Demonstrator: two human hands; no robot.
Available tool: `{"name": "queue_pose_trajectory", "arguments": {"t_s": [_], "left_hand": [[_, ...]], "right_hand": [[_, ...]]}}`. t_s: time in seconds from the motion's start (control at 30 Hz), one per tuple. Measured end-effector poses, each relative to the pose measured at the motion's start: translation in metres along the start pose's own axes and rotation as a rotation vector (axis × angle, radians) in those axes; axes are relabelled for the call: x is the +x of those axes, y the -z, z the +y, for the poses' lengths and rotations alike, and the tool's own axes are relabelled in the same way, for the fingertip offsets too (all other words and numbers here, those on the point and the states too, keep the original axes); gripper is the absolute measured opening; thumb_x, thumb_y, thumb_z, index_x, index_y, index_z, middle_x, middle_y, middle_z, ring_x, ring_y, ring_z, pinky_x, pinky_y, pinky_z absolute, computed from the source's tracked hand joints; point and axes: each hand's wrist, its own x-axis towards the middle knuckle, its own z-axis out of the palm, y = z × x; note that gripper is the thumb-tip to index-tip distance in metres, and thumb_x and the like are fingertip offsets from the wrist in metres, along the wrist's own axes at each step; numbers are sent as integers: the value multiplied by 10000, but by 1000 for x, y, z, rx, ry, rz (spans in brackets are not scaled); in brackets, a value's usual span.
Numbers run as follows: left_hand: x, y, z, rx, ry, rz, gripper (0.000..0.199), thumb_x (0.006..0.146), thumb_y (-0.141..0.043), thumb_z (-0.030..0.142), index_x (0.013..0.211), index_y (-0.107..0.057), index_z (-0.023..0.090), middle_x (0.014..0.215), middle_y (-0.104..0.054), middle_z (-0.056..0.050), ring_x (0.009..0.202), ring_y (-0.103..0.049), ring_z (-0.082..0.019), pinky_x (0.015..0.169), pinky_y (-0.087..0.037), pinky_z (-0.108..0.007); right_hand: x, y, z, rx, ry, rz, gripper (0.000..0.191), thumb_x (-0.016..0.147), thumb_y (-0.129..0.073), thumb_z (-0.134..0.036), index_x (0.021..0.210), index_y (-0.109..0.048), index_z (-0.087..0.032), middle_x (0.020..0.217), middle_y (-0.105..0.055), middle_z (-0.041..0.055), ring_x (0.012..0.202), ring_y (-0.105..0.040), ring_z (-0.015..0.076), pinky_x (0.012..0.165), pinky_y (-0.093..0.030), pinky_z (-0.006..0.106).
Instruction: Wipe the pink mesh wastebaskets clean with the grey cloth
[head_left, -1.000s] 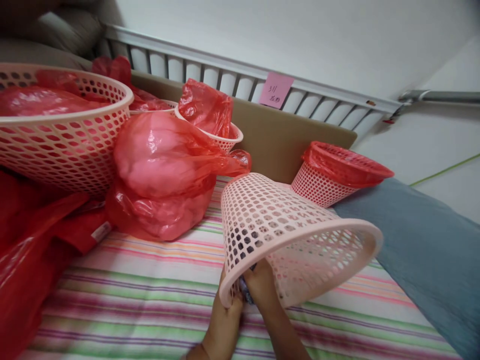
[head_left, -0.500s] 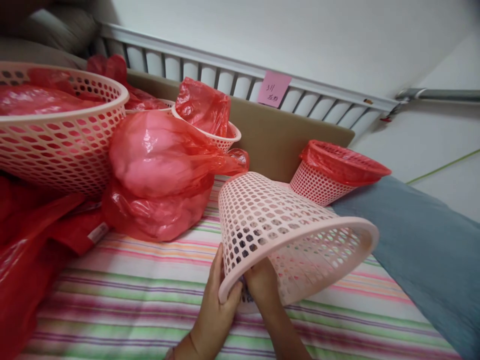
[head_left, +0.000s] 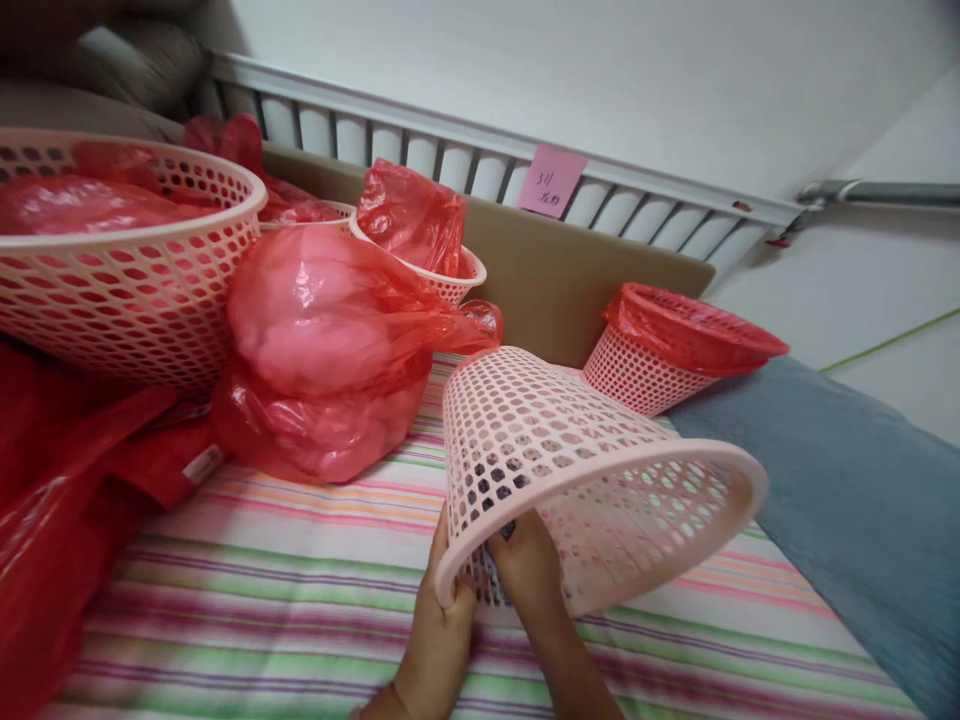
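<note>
Close together, my left hand (head_left: 441, 625) and right hand (head_left: 531, 568) meet the near side of a pale-pink mesh basket (head_left: 615, 467), its mouth tipped toward me. The left clamps the rim, thumb over the edge and fingers along the outer wall. The right reaches inside, closed around a dark patterned cloth (head_left: 509, 531) that shows through the holes; its fingertips are hidden. Beneath both hands spreads a striped sheet (head_left: 300, 570) in green, pink and purple. Ahead and to their left sits a bulging red plastic bag (head_left: 322, 330), its gathered neck pointing right. Farther left, a larger basket (head_left: 105, 238) holds more red plastic. Beyond the bag, a smaller basket (head_left: 442, 275) carries a crumpled red bag (head_left: 412, 215). Ahead and to the hands' right, a lined basket (head_left: 649, 372) wears red plastic over its rim, beside blue-grey fabric (head_left: 840, 490). Farthest out, a handwritten pink note (head_left: 553, 182) marks a white slatted rail (head_left: 382, 108).
</note>
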Motion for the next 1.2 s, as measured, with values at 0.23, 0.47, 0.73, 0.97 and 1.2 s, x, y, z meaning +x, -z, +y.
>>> {"name": "queue_pose_trajectory", "arguments": {"t_s": [0.23,0.47,0.73,0.97,1.2], "left_hand": [[0,0,-2,-10,2,10,432,739,-465,147,1165,-537,143,1169,-608,-103,1146,-516,-265,1060,-317,-421],[-2,-1,-1,-5,24,30,444,722,-488,149,1162,-550,146,1166,-611,-98,1153,-508,-267,1076,-297,-409],[0,0,-6,-140,55,-20,508,712,-521,154,1219,-533,181,1219,-593,-74,1188,-487,-256,1093,-273,-401],[2,-2,-19,-152,52,-119,552,733,-536,185,1283,-481,174,1316,-518,-94,1263,-410,-279,1114,-225,-433],[2,0,6,-89,-114,-119,837,775,-565,195,1450,-73,230,1498,-233,-75,1358,-248,-234,1118,-237,-376]], "right_hand": [[0,-1,0,67,11,11,444,773,-502,-354,1174,-505,-165,1055,-606,111,1043,-539,289,856,-418,381],[0,-3,2,108,27,31,453,764,-510,-365,1168,-514,-158,1059,-608,113,1031,-545,288,865,-419,393],[-1,0,0,179,22,59,353,720,-492,-258,1055,-564,-176,992,-640,86,952,-586,247,798,-440,337],[-1,-2,-2,312,35,52,376,725,-517,-333,1066,-559,-177,1001,-641,88,953,-583,246,804,-438,335],[-1,3,1,152,60,85,382,740,-516,-323,1090,-544,-171,1029,-617,98,993,-555,263,838,-420,363]]}}
